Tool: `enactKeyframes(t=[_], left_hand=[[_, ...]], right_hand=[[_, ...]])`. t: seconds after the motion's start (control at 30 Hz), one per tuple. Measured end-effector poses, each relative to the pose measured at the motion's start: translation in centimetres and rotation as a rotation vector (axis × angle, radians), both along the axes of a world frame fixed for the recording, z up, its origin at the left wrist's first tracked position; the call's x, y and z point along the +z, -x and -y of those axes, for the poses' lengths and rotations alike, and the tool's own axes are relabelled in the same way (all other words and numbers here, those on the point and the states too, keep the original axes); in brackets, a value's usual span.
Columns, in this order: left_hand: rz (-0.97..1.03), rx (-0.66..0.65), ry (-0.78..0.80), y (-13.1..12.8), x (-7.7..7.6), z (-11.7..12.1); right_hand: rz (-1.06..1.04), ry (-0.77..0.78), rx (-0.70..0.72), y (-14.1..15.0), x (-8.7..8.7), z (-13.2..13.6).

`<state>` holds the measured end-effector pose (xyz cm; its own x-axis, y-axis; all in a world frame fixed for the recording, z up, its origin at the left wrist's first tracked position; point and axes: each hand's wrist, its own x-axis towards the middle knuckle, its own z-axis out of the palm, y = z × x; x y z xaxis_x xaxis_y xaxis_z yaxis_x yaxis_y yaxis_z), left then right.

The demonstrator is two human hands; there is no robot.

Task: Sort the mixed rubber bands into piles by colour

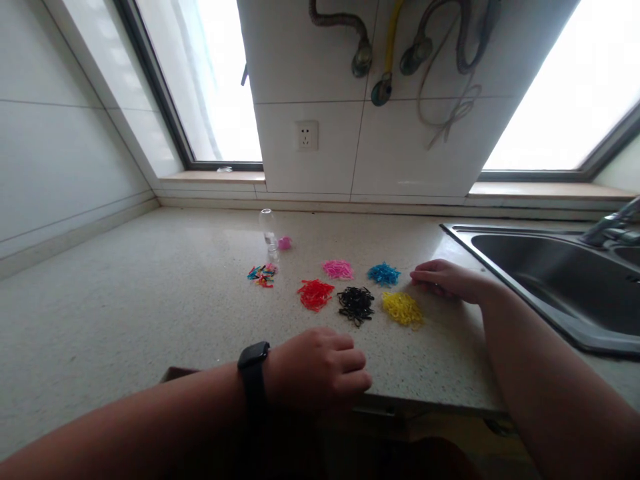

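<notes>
Small elastic bands lie on the counter in separate heaps by colour. There is a red heap (315,295), a black heap (356,305), a pink heap (338,269), a blue heap (383,274) and a yellow heap (403,309). A mixed heap (263,275) is farther left. My right hand (447,279) rests low on the counter, right of the blue and yellow heaps, fingers closed together; reddish bits show beneath them. My left hand (320,367), wearing a black watch (254,360), is curled at the counter's front edge below the black heap. Its palm is hidden.
A clear plastic bottle (269,230) stands behind the mixed heap, with a pink round cap (285,243) beside it. At the right a steel sink (560,280) with a faucet (613,223) is set into the counter (150,287). Hoses and a socket (307,135) are on the tiled wall.
</notes>
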<state>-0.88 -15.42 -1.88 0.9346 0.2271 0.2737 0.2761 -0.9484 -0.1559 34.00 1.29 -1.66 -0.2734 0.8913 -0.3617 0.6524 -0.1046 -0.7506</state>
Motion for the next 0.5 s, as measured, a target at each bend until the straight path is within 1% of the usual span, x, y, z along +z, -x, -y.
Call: enactKeyframes(t=[0.33, 0.5], left_hand=[[0.008, -0.001, -0.077, -0.05, 0.17, 0.29], [0.022, -0.01, -0.08, -0.06, 0.01, 0.29]], right_hand=[[0.01, -0.016, 0.009, -0.05, -0.08, -0.16], [0.013, -0.032, 0.015, 0.34, 0.29, 0.26]])
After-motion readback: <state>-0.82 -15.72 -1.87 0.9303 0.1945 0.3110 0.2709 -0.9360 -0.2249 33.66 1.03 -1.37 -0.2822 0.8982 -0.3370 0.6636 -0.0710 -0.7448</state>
